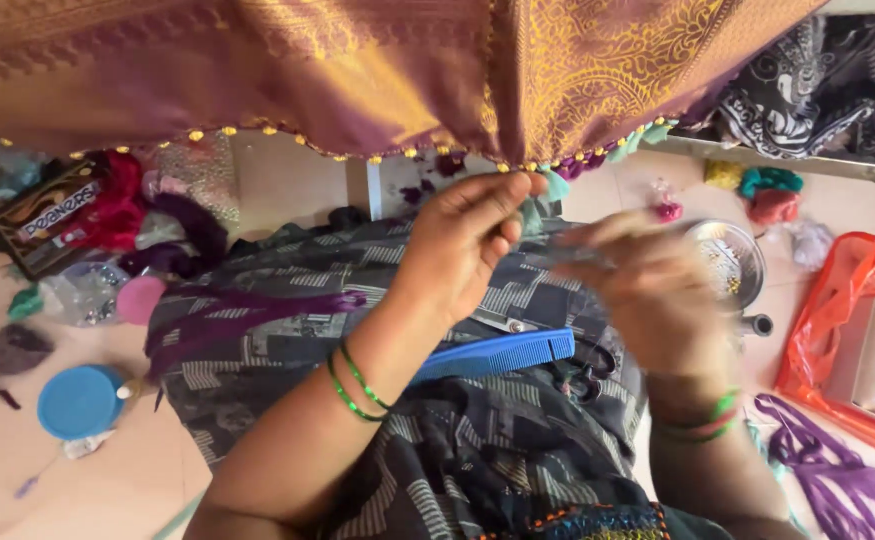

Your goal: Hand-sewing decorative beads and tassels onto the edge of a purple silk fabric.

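Fabric (358, 70), purple w/ gold border, is hanging across the top. Left hand (468, 240) is pinching its beaded edge w/ fingers closed. Right hand (648, 285) is blurring beside it (grip can't be told). 1 blue comb (498, 355) is lying on the lap.

Your arms are bare, with no sleeves on the forearms. On your left wrist you wear two thin green bangles (360, 385), lying a little apart from each other. On your right wrist you wear a few bangles (706, 418) close together, green ones with a pink one among them. Your lap is covered with dark grey clothing (458, 440) that has pale striped blocks, and near the bottom edge it has a colourful stitched border (598, 522).
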